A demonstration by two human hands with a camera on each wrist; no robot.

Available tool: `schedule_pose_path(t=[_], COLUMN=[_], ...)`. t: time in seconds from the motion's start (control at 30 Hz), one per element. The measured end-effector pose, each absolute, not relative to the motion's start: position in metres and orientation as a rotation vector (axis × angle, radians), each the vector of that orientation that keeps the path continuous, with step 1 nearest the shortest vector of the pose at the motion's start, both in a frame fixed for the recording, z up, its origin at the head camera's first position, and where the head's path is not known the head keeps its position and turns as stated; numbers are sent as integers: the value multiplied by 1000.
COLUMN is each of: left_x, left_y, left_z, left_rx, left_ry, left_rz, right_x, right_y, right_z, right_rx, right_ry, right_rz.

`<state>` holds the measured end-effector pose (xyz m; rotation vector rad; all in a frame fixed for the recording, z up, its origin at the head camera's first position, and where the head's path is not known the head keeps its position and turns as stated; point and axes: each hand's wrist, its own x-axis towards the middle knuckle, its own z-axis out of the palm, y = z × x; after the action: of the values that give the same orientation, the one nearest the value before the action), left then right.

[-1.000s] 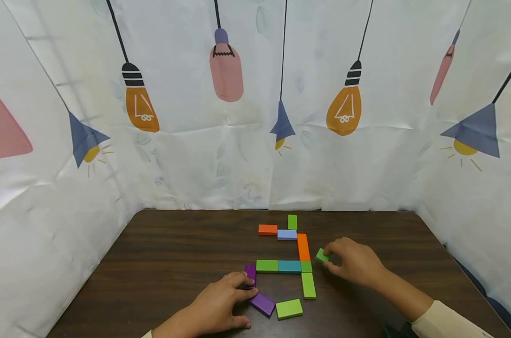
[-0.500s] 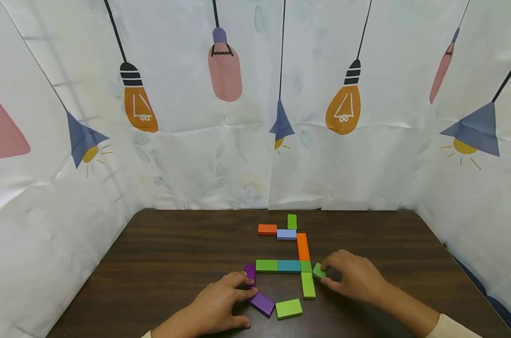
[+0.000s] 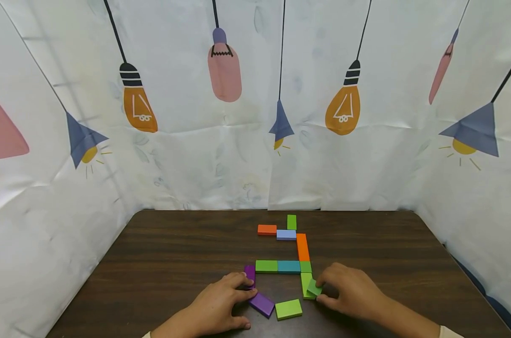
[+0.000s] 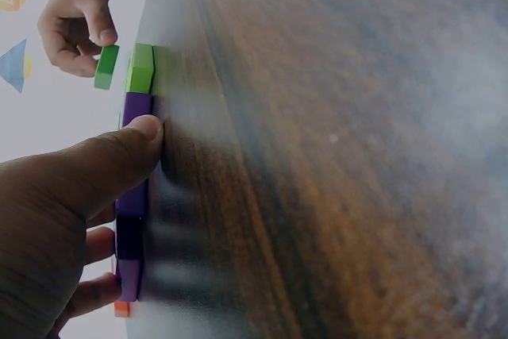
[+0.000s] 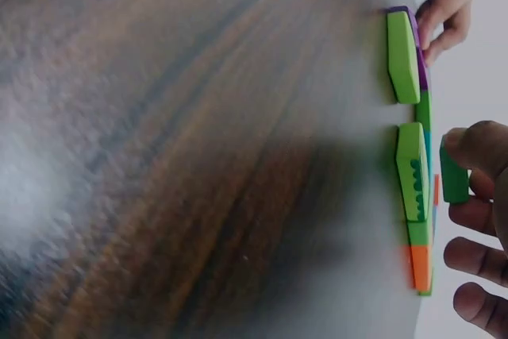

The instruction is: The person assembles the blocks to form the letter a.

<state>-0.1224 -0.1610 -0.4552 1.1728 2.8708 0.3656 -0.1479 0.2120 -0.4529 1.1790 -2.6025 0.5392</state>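
Note:
My right hand (image 3: 350,290) pinches a small green block (image 3: 314,288) between thumb and fingers. In the right wrist view this green block (image 5: 454,170) is held clear of the table, and in the head view it overlaps a light green block (image 3: 306,280). My left hand (image 3: 221,303) rests on the table with fingertips touching an upright-running purple block (image 3: 250,272) and a slanted purple block (image 3: 262,304). Beside the slanted one lies another light green block (image 3: 288,310), with a gap between it and the light green block on the right.
A row of green (image 3: 266,266) and teal (image 3: 289,267) blocks meets a small green block (image 3: 305,267). Beyond it lie an orange block (image 3: 303,247), a light blue block (image 3: 286,234), a red-orange block (image 3: 267,229) and a green block (image 3: 291,221). A printed curtain (image 3: 221,164) hangs behind the dark table (image 3: 175,244).
My right hand has moved toward me and slightly left with the small green block, from beside the orange block to over the light green block. My left hand has stayed put.

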Motion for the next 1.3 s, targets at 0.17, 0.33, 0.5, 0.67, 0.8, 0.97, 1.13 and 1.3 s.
schedule_pose_path(t=[0.17,0.33,0.5,0.67,0.8,0.97,1.13,1.3], left_x=[-122,-123,-123,-123,-123,-123,-123,-123], left_y=[-161,-161,-161,-162,-162,-162,-162,-162], left_z=[-456,-456,-456,-456,-456,-456,-456,-457], left_rx=[1174,1185,1196,1188,1171,1166,1162,1171], left_ry=[2872,2876,2880,2871,2857,2854,2860,2868], left_rz=[371,364,361,364,364,359,360,365], right_x=[-144,-142,-139,-138,-137,-136,-137,-139], right_y=[211,211,210,210,208,207,205,204], right_z=[-454,-454,-454,-455,-454,-453,-456,-457], right_rx=[1245,1306,1350,1392,1411,1412,1403,1397], right_ry=[-2583,-2588,-2616,-2632,-2678,-2752,-2771,-2788], right_rz=[579,623,648,663,653,635,622,619])
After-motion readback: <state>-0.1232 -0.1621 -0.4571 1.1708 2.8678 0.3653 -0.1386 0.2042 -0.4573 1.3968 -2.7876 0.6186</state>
